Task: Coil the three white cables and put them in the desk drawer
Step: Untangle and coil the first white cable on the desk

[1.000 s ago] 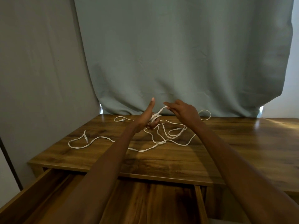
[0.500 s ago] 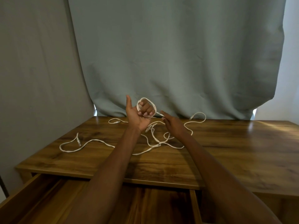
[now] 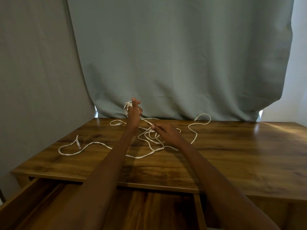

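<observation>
White cables lie tangled on the wooden desk [image 3: 240, 155]. My left hand [image 3: 133, 116] is raised above the desk's far side, with a small white coil [image 3: 126, 108] wound round its fingers. A taut strand runs from that coil down to my right hand [image 3: 163, 130], which pinches the cable just above the tangle [image 3: 152, 138]. One loose cable [image 3: 78, 147] trails off to the left. Another cable end [image 3: 200, 120] curls to the right near the curtain. The open desk drawer [image 3: 33, 201] is below the desk's front edge.
A grey-green curtain [image 3: 174, 55] hangs directly behind the desk. A grey wall [image 3: 33, 80] stands to the left. The drawer's right side wall [image 3: 198, 211] runs under my right forearm.
My left hand has turned so its back faces me, with the coil now behind the fingers. My right hand has slid a little lower and right along the strand.
</observation>
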`<state>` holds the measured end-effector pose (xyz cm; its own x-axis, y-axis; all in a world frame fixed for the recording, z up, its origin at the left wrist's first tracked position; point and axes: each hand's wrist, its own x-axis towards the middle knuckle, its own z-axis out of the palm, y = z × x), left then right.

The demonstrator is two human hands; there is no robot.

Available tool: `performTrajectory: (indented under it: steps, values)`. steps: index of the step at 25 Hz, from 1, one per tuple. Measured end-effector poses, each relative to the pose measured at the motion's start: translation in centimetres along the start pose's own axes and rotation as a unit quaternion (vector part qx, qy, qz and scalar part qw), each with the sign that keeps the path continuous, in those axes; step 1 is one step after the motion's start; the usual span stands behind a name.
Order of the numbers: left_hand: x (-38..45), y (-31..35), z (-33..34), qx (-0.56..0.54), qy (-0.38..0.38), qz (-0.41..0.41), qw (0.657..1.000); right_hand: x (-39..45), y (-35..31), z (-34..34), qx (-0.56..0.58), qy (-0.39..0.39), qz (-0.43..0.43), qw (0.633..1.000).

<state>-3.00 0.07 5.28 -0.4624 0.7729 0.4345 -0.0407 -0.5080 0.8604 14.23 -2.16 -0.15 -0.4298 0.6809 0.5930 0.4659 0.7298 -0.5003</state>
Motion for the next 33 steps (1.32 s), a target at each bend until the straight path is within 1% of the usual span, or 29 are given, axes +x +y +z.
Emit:
performTrajectory:
  steps: [2, 4, 6, 8, 9, 11, 12, 14, 16, 17, 19, 21, 22, 24, 26, 28, 29, 31, 33]
  values:
    - [-0.6, 0.2, 0.3, 0.078, -0.016, 0.010, 0.997, 0.6, -0.4, -0.4, -0.059, -0.023, -0.028, 0.998]
    - [-1.0, 0.3, 0.3, 0.140, -0.048, 0.029, 0.989, 1.1, -0.5, -1.0, -0.126, -0.037, -0.039, 0.991]
    - [-1.3, 0.5, 0.0, 0.251, -0.102, 0.050, 0.961, 1.8, -0.6, -2.0, -0.157, -0.014, -0.067, 0.985]
    - [-1.5, 0.4, -0.3, 0.308, -0.174, 0.044, 0.934, 2.7, -0.6, -3.1, -0.161, 0.016, -0.092, 0.982]
    - [-1.6, 0.6, -0.4, 0.323, -0.209, 0.030, 0.923, 3.0, -0.7, -3.7, -0.164, 0.029, -0.088, 0.982]
    - [-1.9, 1.5, -0.6, 0.356, -0.269, -0.016, 0.895, 3.4, -0.6, -4.7, -0.148, 0.067, -0.038, 0.986]
    - [-1.9, 1.9, -0.7, 0.358, -0.295, -0.044, 0.885, 3.4, -0.6, -5.1, -0.131, 0.087, -0.012, 0.987]
    - [-2.2, 2.9, -1.0, 0.311, -0.352, -0.090, 0.878, 3.1, 0.1, -5.4, -0.100, 0.111, 0.003, 0.989]
    - [-2.4, 3.7, -1.6, 0.211, -0.420, -0.129, 0.873, 2.6, 0.9, -5.2, -0.068, 0.113, -0.017, 0.991]
    - [-2.4, 4.0, -1.9, 0.156, -0.440, -0.144, 0.872, 2.4, 1.4, -5.1, -0.062, 0.115, -0.028, 0.991]
    - [-2.6, 4.5, -2.2, 0.049, -0.461, -0.175, 0.869, 2.5, 2.3, -4.9, -0.078, 0.107, -0.011, 0.991]
    - [-3.3, 4.7, -2.3, -0.076, -0.465, -0.205, 0.858, 3.0, 2.9, -4.4, -0.091, 0.105, 0.020, 0.990]
    - [-3.7, 4.7, -2.1, -0.146, -0.456, -0.215, 0.851, 3.2, 3.1, -4.0, -0.078, 0.110, 0.030, 0.990]
    - [-4.2, 4.7, -1.6, -0.269, -0.422, -0.212, 0.839, 3.2, 3.0, -3.0, -0.008, 0.132, 0.056, 0.990]
    - [-4.3, 4.8, -1.1, -0.354, -0.378, -0.184, 0.835, 3.0, 2.5, -1.7, 0.049, 0.150, 0.085, 0.984]
    - [-4.2, 5.2, -0.7, -0.405, -0.333, -0.145, 0.839, 2.8, 1.8, 0.0, 0.059, 0.160, 0.088, 0.981]
    - [-4.0, 5.4, -0.6, -0.421, -0.306, -0.127, 0.844, 2.9, 1.6, 0.8, 0.041, 0.156, 0.079, 0.984]
    - [-3.3, 5.9, -0.8, -0.433, -0.240, -0.104, 0.862, 3.4, 0.9, 2.1, -0.011, 0.126, 0.065, 0.990]
    - [-2.5, 6.3, -1.4, -0.431, -0.184, -0.091, 0.879, 4.1, -0.1, 3.1, -0.035, 0.079, 0.047, 0.995]
